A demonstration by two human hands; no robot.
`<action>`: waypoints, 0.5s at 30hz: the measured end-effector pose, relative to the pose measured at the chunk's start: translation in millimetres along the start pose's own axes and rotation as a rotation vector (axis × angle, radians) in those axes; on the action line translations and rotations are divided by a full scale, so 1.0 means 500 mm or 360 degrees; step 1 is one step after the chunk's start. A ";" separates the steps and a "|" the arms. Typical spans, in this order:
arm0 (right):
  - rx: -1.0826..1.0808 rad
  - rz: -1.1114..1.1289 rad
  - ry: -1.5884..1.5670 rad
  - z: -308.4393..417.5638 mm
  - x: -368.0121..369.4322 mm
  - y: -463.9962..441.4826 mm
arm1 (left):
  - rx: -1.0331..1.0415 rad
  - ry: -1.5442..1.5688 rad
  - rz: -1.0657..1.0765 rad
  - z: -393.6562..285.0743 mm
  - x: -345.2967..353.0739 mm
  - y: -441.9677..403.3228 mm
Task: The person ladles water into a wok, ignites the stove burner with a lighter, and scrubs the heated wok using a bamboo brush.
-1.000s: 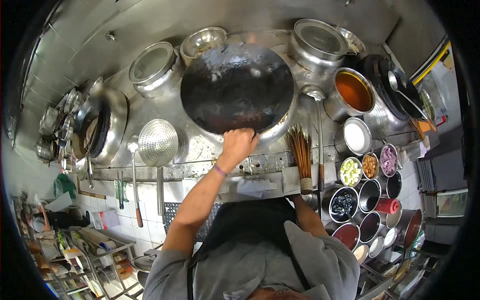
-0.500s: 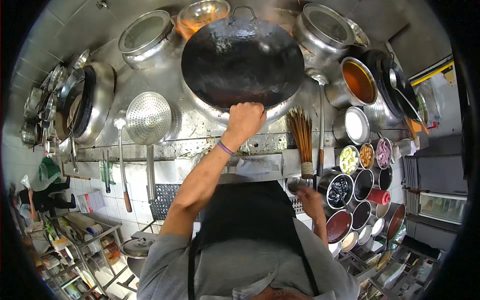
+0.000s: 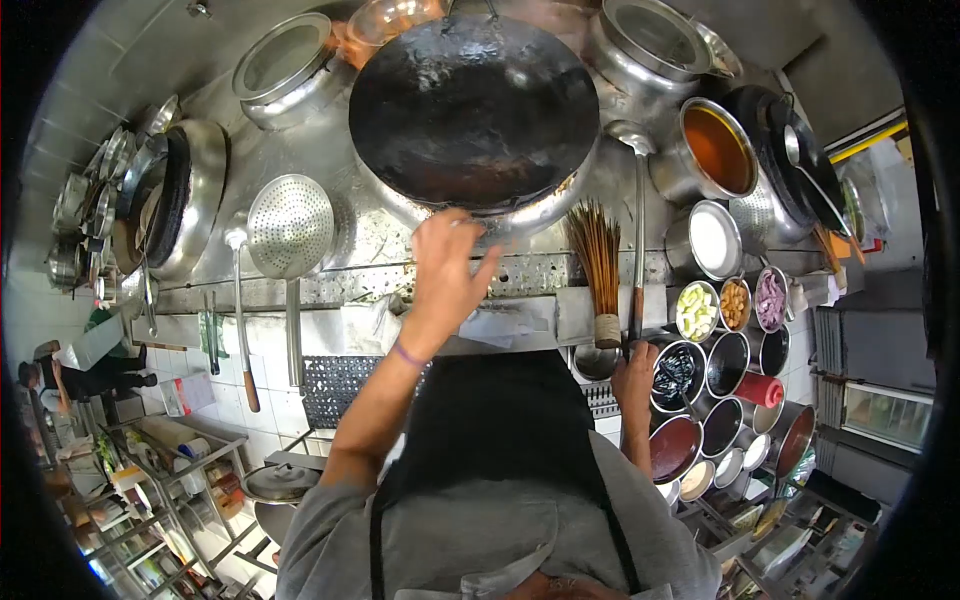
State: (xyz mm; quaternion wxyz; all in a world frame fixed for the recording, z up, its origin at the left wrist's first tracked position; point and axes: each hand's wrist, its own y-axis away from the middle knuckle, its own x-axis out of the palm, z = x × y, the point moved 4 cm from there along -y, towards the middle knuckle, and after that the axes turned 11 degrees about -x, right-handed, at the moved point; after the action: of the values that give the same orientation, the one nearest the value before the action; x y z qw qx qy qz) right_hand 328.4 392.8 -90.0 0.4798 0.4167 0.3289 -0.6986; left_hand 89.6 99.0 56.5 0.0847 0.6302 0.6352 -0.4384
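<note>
A large black wok (image 3: 475, 115) rests on the round steel burner ring, its inside dark and shiny. My left hand (image 3: 447, 270) is just below the wok's near rim, thumb and fingers apart, holding nothing. A long-handled ladle (image 3: 639, 220) lies to the right of the wok, bowl away from me. At the near end of its handle, my right hand (image 3: 633, 378) has its fingers curled round the tip, partly hidden. Between wok and ladle stands a bamboo brush (image 3: 597, 265). Beneath my left wrist is a crumpled white cloth (image 3: 372, 325) on the counter edge.
To the left lie a perforated skimmer (image 3: 290, 226) and another ladle (image 3: 240, 310). On the right are a pot of orange liquid (image 3: 717, 150), a pot with white contents (image 3: 714, 240) and several ingredient containers (image 3: 697, 312). Flames (image 3: 350, 45) show behind the wok.
My left hand has let go of the wok's near rim and drawn back, fingers spreading. My right hand has moved up to the ladle handle's end. The view has shifted slightly.
</note>
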 end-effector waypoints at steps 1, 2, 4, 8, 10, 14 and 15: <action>0.0021 0.0003 -0.0011 -0.007 0.005 -0.002 | -0.0067 0.0003 -0.0034 0.007 -0.016 0.023; 0.0037 0.0008 -0.0022 -0.015 0.012 -0.005 | -0.0151 0.0000 -0.0008 0.019 -0.026 0.046; 0.0097 0.0001 -0.0084 -0.025 0.017 -0.016 | -0.0325 -0.0009 0.0036 0.049 -0.040 0.091; 0.0194 -0.0046 -0.0150 -0.010 0.006 -0.041 | -0.0556 -0.0010 0.0126 0.066 -0.059 0.154; 0.0060 -0.0108 -0.0146 -0.017 0.006 -0.050 | -0.0609 -0.0030 0.0154 0.049 -0.073 0.171; 0.0043 -0.0077 -0.0235 -0.051 0.015 -0.080 | -0.0722 -0.0059 0.0056 0.028 -0.094 0.194; 0.0047 -0.0055 -0.0239 -0.054 0.018 -0.084 | -0.0771 -0.0080 0.0080 0.023 -0.100 0.197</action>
State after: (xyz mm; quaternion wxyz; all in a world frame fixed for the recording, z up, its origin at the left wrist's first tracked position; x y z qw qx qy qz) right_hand 294.1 425.9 -107.2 0.4847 0.3643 0.2887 -0.7409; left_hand 180.2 37.4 38.1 0.2600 0.5960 0.7035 -0.2867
